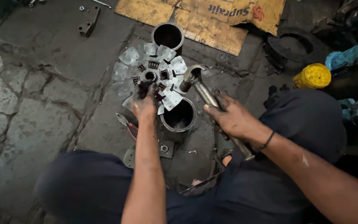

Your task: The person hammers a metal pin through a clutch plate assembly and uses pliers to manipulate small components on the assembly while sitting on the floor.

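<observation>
1. Resting at the centre of the frame, slightly above the middle, the clutch disc (156, 76) lies flat across two open steel cylinder sleeves: the upper sleeve (168, 36) and the lower sleeve (179, 116). Its splined hub sits between them.
2. The left hand (144, 103) is closed over the lower left edge of the disc, fingers curled down onto the plate near the hub. Whether it pinches a small part there cannot be told.
3. The right hand (233, 120) is wrapped tight around the shaft of a steel hammer (206, 93), gripping about mid-handle. The hammer head hovers just beside the right-hand petals of the disc.
4. Handling judgement, disc: all metal, stiff, moderately heavy. The thin outer petals look liable to bend, and their edges may be sharp. Take hold at the thick hub or the spring ring, not at the petal tips.
5. Handling judgement, surface: both hands and parts appear greasy, so expect a slippery grip.
6. Handling judgement, hammer: heavy at the head; a hold nearer the handle end gives more swing, mid-handle gives more control.
7. Support is narrow: the disc may tilt off the sleeve rims if pressed off-centre.
</observation>
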